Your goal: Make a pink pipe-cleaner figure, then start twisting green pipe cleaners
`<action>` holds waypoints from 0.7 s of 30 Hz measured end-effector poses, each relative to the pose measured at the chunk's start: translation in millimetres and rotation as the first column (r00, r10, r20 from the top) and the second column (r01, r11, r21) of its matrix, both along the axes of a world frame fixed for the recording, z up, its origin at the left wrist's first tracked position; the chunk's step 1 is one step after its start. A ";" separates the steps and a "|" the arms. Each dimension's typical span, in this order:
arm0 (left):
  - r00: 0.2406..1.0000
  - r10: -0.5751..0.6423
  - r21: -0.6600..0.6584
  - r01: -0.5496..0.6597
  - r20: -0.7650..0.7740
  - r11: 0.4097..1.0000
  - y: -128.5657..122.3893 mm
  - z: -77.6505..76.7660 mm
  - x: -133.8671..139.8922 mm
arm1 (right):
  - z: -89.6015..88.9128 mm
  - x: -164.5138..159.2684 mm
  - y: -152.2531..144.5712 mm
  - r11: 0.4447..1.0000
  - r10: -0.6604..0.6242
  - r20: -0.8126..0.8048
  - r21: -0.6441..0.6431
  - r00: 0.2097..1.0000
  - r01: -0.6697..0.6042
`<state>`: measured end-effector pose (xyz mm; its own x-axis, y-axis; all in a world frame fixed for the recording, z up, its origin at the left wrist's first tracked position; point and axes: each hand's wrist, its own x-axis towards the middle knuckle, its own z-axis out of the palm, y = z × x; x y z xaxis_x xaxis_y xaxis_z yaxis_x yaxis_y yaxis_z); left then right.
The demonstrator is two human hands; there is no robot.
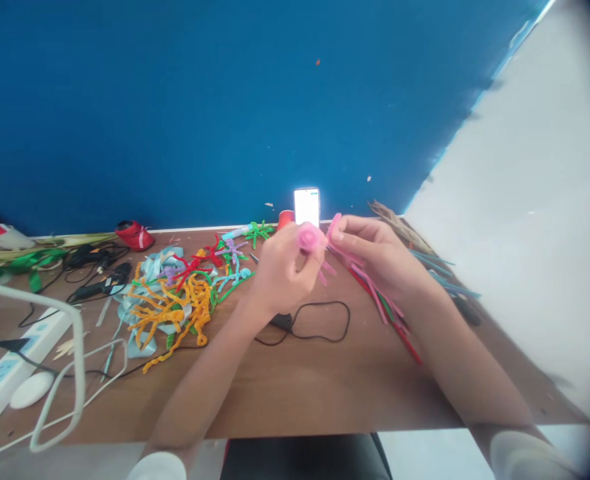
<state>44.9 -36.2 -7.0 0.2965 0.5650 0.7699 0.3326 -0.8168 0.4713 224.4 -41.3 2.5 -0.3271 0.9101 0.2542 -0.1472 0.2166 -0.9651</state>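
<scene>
Over the middle of the table, my left hand (285,268) pinches a pink coiled pipe cleaner (309,237), its round spiral end facing up between the fingers. My right hand (382,257) is just to the right, thumb and forefinger closed on the pink fuzzy strand (335,225) that sticks up from the pinch. Whether this strand and the coil are one piece I cannot tell. Loose pink, red and green pipe cleaners (375,297) lie on the table below my right hand, partly hidden by it.
Orange pipe cleaners (167,310) and light blue ribbon pile up at left on the table (299,387). A lit phone (307,205) leans near the blue wall. A black cable (345,320) loops below my hands. A white power strip (22,360) lies far left.
</scene>
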 end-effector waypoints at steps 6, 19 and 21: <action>0.871 -0.142 -0.629 0.443 0.470 0.639 3.4 1.5 3.9 | 5.3 5.5 -0.9 0.828 -0.404 0.251 0.510 0.880 0.235; 0.858 -0.142 -0.683 0.484 0.494 0.547 1.4 2.1 3.9 | 13.5 18.7 -4.6 0.615 -0.480 0.513 0.775 0.712 -0.143; 0.863 -0.141 -0.699 0.479 0.485 0.531 1.7 1.6 4.4 | 12.8 19.4 -4.2 0.605 -0.495 0.522 0.781 0.695 -0.157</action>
